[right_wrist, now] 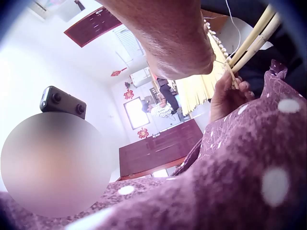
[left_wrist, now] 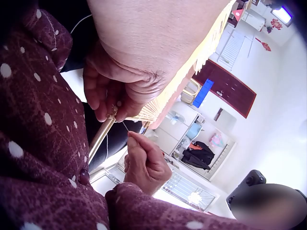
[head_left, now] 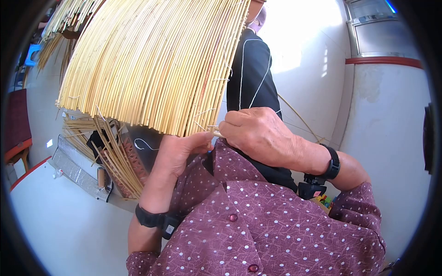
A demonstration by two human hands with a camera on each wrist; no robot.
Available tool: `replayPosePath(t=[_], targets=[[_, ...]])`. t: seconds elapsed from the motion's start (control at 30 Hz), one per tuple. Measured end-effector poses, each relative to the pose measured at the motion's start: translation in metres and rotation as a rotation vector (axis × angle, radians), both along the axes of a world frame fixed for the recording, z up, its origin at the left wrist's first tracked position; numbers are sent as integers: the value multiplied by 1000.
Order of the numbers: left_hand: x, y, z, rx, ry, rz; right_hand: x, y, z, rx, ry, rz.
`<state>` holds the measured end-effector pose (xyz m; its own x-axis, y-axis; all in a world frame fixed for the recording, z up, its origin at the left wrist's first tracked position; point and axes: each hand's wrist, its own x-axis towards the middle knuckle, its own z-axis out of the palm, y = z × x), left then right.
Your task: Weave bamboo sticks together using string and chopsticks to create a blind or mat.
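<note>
A large mat of pale yellow stalks (head_left: 152, 69), laid side by side and bound with string, slopes away in front of the body. At its near right corner my left hand (head_left: 177, 152) pinches the end of a stalk pair (left_wrist: 101, 136) between thumb and fingers. Close beside it, my right hand (head_left: 258, 131) has its fingers curled, with thumb and forefinger pinching a thin white string (left_wrist: 125, 126) pulled from the stalk ends, as the left wrist view shows. More white string (head_left: 242, 69) loops over a dark-clothed leg (head_left: 255, 60). The right fingertips are hidden in the right wrist view.
Loose stalks (head_left: 117, 161) lie in a pile at the lower left, by a silvery sheet (head_left: 76, 158). Another bundle of stalks (head_left: 69, 16) stands at the far left, near a blue stool (head_left: 32, 55). A white wall (head_left: 386, 106) rises on the right.
</note>
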<state>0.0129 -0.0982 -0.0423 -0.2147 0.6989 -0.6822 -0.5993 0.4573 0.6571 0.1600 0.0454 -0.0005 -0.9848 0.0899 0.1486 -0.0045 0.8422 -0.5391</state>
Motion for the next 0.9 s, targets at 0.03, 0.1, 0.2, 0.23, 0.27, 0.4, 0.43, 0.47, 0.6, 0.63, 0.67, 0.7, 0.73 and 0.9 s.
replayPosePath(t=[0.03, 0.1, 0.2, 0.23, 0.27, 0.4, 0.43, 0.47, 0.6, 0.63, 0.67, 0.7, 0.73, 0.9], targets=[[0, 0, 0, 2, -3, 9, 0, 0, 0, 0, 0, 0], [1, 0, 0, 5, -7, 19, -1, 1, 1, 15, -12, 10], [0, 1, 1, -13, -1, 8, -5, 0, 1, -37, 60, 44], [1, 0, 1, -5, -3, 22, -7, -1, 3, -37, 60, 44], [1, 0, 1, 2, -5, 36, -9, -3, 6, 6, -9, 54], [1, -1, -3, 30, -8, 52, -16, -10, 8, 177, -144, 132], [0, -1, -4, 31, -13, 58, -17, -10, 8, 179, -143, 135], [0, -1, -4, 29, -19, 62, -17, -11, 8, 169, -134, 134], [1, 2, 5, 34, -26, 66, -21, -13, 13, 192, -136, 150], [2, 1, 3, 84, -20, 83, -23, -14, 15, 194, -135, 149], [3, 0, 0, 132, -16, 101, -25, -16, 17, 206, -145, 155], [3, 0, -2, 134, -15, 100, -26, -17, 18, 220, -154, 162], [3, 0, -3, 150, -7, 98, -27, -18, 18, 223, -152, 160], [3, -3, -11, 161, 10, 91, -31, -22, 11, 272, -214, 200]])
